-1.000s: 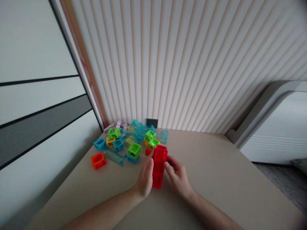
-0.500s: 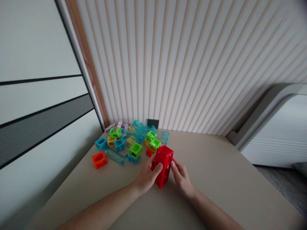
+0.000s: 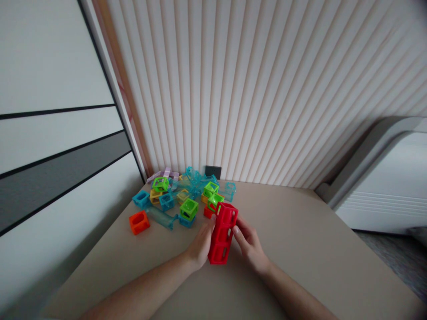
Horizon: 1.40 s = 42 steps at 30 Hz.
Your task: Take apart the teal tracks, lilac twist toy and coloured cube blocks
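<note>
A tall stack of red toy blocks [image 3: 221,238] with openings in its sides stands between my two hands, leaning a little. My left hand [image 3: 200,246] presses on its left side, thumb near the upper part, with some fingers hidden behind. My right hand [image 3: 249,242] grips the right side near the top block, its thumb in front and the other fingers partly behind. Just beyond the stack are a green block [image 3: 215,201] and an orange-red block [image 3: 208,211], partly covered by it.
Left of the hands lie an orange block [image 3: 139,222], a clear blue tube [image 3: 161,217] and a green block [image 3: 189,208] on a blue one [image 3: 187,221]. More pieces pile up by the ribbed wall [image 3: 220,89], near a black box [image 3: 213,171]. A white cabinet [image 3: 66,213] borders the table's left side.
The red stack has been turned about its length and tilted, so a different side with openings faces me. Both hands have shifted slightly left with it.
</note>
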### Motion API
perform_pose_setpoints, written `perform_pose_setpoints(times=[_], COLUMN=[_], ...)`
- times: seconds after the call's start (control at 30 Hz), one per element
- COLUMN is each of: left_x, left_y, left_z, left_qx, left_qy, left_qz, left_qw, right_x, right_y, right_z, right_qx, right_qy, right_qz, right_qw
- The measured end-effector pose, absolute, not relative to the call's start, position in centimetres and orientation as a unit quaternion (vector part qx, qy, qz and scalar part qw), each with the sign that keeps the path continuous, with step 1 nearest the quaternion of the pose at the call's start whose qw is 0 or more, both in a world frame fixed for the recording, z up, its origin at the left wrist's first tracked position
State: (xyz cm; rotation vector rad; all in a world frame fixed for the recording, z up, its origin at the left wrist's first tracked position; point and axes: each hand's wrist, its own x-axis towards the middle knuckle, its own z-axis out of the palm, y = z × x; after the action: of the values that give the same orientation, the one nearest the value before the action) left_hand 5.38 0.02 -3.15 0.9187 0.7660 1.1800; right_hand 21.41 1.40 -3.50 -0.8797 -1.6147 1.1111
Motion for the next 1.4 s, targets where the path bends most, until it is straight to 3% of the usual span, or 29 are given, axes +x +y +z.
perform_pose_setpoints(times=[0.83,1.03,1.23,1.4], left_x=[5.4,5.7,5.3,5.4], left_y=[-0.4,-0.1,0.3,0.3], left_z=[-3.0,-3.4,-3.1,-3.6], left_qx=[0.305,0.331,0.501,0.500], left_qy=[0.241,0.275,0.297,0.293], left_qz=[0.461,0.516,0.516,0.516], left_qw=[0.798,0.741,0.628,0.630], right_x=[21.2,21.3,21.4,21.5], right_y=[1.2,1.6,2.4,2.6], right_z=[-3.6,-3.6,-3.6,-4.1], right_qx=[-0.332,-0.345,-0.362,-0.375], right_qy=[-0.662,-0.660,-0.595,-0.588], right_qz=[0.461,0.444,0.449,0.450], right_qw=[0.489,0.499,0.560,0.557])
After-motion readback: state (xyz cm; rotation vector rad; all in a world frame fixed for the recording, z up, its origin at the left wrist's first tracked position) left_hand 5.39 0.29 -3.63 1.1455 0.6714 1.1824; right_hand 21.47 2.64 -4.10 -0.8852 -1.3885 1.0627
